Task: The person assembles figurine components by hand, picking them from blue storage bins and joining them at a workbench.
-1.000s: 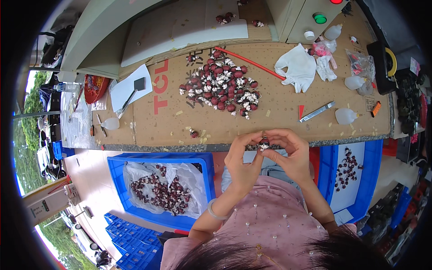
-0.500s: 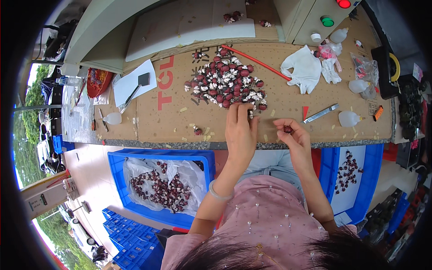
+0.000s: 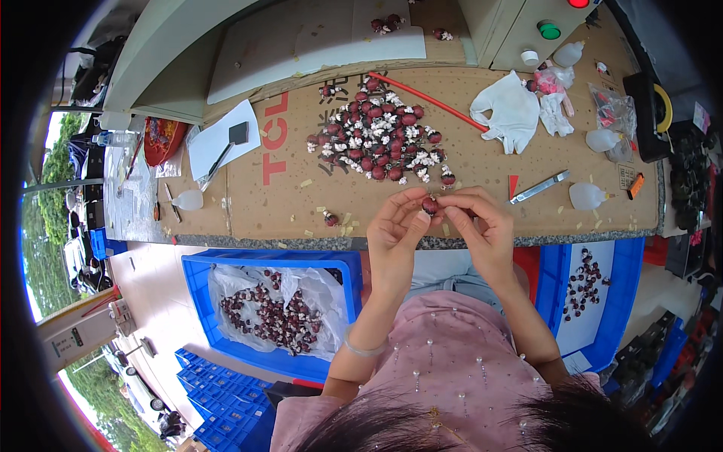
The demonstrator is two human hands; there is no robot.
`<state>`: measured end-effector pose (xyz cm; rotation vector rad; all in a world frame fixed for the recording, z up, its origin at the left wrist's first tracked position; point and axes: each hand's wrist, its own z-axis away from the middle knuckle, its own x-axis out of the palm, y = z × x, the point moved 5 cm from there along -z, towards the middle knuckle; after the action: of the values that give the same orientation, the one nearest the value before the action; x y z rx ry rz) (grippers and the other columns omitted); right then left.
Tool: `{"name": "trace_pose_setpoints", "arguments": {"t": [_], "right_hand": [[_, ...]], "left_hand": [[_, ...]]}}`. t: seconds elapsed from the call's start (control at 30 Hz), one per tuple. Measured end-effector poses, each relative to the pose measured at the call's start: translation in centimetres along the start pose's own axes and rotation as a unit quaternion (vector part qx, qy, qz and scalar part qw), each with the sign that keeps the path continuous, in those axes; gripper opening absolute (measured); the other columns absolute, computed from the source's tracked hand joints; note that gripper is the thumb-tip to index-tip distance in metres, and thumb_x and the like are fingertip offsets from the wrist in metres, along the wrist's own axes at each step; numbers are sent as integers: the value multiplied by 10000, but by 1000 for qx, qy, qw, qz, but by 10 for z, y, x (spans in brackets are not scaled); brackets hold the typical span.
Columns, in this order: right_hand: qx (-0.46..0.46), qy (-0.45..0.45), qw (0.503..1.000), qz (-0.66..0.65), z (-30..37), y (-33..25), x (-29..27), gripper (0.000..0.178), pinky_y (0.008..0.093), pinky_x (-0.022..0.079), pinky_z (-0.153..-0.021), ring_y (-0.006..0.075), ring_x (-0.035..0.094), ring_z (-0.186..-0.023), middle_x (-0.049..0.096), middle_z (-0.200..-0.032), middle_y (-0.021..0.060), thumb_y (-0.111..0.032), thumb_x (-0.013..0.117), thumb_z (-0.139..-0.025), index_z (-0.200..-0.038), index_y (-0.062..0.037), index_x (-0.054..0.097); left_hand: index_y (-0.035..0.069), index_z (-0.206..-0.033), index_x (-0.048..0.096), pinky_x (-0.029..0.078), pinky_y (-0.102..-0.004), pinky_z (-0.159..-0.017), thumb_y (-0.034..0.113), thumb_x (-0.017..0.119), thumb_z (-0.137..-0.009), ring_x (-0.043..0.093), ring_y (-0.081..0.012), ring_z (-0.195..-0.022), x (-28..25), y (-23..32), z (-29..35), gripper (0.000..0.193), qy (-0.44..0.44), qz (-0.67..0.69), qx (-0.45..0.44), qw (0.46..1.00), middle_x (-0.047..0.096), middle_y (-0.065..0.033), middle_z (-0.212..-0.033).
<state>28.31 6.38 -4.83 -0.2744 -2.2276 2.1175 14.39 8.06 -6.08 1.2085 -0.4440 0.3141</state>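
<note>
Cardboard-covered tabletop (image 3: pixel 275 215) with a pile (image 3: pixel 376 139) of red-and-white pieces.
Nearer the person (image 3: pixel 452 331) than the pile, left hand (image 3: pixel 395 235) and right hand (image 3: pixel 483 230) together pinch one dark-red piece (image 3: pixel 429 206); a white glove (image 3: pixel 508 113) lies right of the pile.

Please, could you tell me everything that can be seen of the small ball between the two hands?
The small ball is dark red, rounded and somewhat glossy, perhaps plastic. It is held between the left hand and the right hand, whose fingertips partly cover it, near the front edge of the cardboard sheet. Its tilt and finer parts cannot be told.
</note>
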Motion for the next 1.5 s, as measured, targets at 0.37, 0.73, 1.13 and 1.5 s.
{"name": "trace_pose_setpoints", "arguments": {"t": [0.37, 0.73, 1.13, 1.5], "right_hand": [[13, 7, 1000, -2, 3, -4, -7, 182, 240, 491, -704, 136, 621, -833, 637, -950, 86, 10, 613, -848, -1013, -5, 690], [46, 11, 998, -38, 6, -7, -5, 189, 223, 486, -689, 110, 615, -823, 625, -942, 69, 38, 613, -843, -1013, 2, 686], [44, 2, 999, 0, 13, -2, -6, 252, 186, 441, -611, 61, 533, -723, 648, -916, 30, 35, 648, -804, -1042, -39, 683], [100, -37, 983, -151, 17, 5, 6, 342, 183, 411, -663, 28, 501, -770, 621, -929, -1, -30, 707, -811, -1136, 17, 613]], "left_hand": [[-65, -1166, 561, 504, -242, -759, 33, 572, -910, 633, -137, -853, 2, -7, 5, 273, -15, -17, -43, 999, 647, -104, -1005], [-68, -1170, 549, 506, -266, -782, 36, 554, -905, 636, -149, -876, -1, -9, 6, 285, -24, -9, -54, 998, 660, -96, -1003], [-22, -1223, 450, 519, -254, -833, -175, 635, -738, 614, -142, -964, 0, -7, 2, 541, -19, -19, 16, 1000, 614, -94, -1041], [-11, -1174, 509, 443, -210, -770, -182, 650, -707, 547, -95, -853, 12, 9, 20, 516, 29, -329, 234, 914, 625, -89, -998]]}}
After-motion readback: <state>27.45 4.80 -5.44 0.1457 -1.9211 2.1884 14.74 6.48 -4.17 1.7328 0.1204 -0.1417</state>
